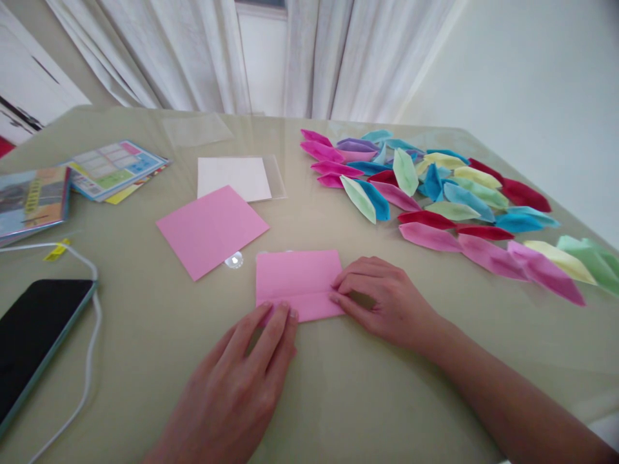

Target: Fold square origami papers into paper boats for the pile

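A sheet of pink paper (pixel 297 274), folded over, lies on the table in front of me, with a crease running across its lower part. My left hand (pixel 246 367) holds its lower left edge down with the fingertips; the thumb is mostly hidden. At the right edge, my right hand (pixel 382 293) pinches the same paper between thumb and fingers. Just beyond, to the left, a flat square of pink paper (pixel 213 229) overlaps a stack of white paper (pixel 232 177) in a clear sleeve.
Several folded paper pieces (pixel 435 235) in many colours spread over the table's right side. To the left are a phone (pixel 39 341), a white cable (pixel 89 361) with a yellow tag, a booklet (pixel 31 200) and printed cards (pixel 113 167). A clear plastic wrapper (pixel 196 129) lies near the far edge.
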`<state>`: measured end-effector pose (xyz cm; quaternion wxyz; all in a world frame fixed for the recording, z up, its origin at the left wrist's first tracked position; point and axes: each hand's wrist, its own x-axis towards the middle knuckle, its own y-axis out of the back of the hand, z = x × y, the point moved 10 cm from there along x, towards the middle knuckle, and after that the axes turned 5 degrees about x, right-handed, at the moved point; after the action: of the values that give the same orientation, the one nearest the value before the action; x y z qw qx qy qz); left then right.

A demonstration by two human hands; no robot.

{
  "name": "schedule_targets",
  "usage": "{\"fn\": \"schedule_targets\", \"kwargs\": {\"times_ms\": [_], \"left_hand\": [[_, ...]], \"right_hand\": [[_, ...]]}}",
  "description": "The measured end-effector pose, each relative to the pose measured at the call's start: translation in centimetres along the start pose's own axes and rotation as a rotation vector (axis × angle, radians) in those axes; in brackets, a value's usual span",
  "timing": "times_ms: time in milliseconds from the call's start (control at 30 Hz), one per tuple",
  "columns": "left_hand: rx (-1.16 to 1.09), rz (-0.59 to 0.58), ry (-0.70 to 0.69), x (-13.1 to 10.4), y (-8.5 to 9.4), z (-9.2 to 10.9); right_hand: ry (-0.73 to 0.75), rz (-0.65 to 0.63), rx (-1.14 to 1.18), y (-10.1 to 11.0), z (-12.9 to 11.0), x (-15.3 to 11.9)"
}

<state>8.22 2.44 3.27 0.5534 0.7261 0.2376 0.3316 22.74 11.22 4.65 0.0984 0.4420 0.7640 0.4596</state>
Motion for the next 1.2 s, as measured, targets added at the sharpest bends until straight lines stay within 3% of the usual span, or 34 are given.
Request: {"fn": "schedule_targets", "kwargs": {"times_ms": [600, 867, 1200], "left_hand": [[0.005, 0.017, -0.010, 0.11, 0.04, -0.22], [-0.023, -0.012, -0.005, -0.02, -0.52, -0.33], [-0.037, -0.024, 0.006, 0.01, -0.64, -0.43]], "right_hand": [[0.008, -0.002, 0.027, -0.14, 0.07, -0.17], [-0.019, -0.076, 0.066, 0.06, 0.44, -0.10], [-0.045, -0.081, 0.085, 0.07, 0.78, 0.04]]}}
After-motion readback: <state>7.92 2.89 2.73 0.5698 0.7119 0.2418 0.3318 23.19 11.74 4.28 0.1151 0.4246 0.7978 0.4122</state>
